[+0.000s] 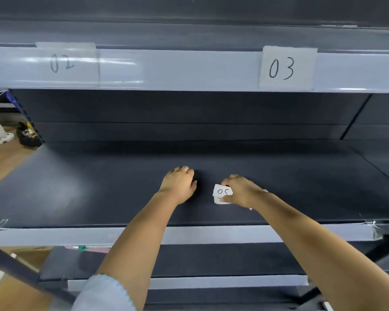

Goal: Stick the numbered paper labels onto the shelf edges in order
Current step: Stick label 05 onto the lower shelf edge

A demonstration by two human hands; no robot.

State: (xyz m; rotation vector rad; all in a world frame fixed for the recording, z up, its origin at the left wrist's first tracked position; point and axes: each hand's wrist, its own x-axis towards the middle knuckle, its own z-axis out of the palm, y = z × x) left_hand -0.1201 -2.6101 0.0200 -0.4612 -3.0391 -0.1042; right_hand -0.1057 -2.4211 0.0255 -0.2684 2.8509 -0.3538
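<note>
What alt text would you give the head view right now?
The right hand pinches a small stack of paper labels, "05" on top, on the dark shelf, while the left hand rests beside it. Labels "02" and "03" are already on the shelf edge above.

A shop or stockroom: long dark metal shelves (211,176) with pale grey price-strip edges (189,70) (hand-numbered paper labels (286,67) toward 1 o'clock), and wood-look flooring (2,162) at 9 o'clock.
</note>
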